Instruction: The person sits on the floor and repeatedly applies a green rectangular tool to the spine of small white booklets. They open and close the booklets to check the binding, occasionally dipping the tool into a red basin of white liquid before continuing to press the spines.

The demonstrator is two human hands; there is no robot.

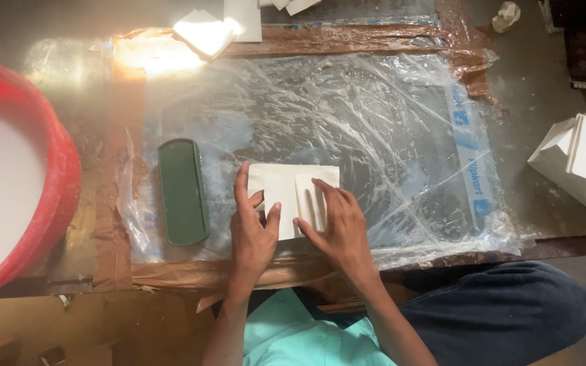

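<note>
A cream sheet of paper [283, 181], partly folded, lies flat on a clear plastic sheet [374, 122] that is taped over the work table. My left hand [252, 227] presses on the paper's left part, fingers spread and thumb on the fold. On the paper's right flap rests my right hand [337, 227], its fingers flat along the crease. Both hands push down on the paper rather than gripping it.
A dark green oblong lid or tray [183, 192] lies left of the paper. A large red tub of white liquid [55, 156] fills the left edge. A stack of white folded pieces [581, 166] sits at right; more white pieces [208, 30] lie at the back.
</note>
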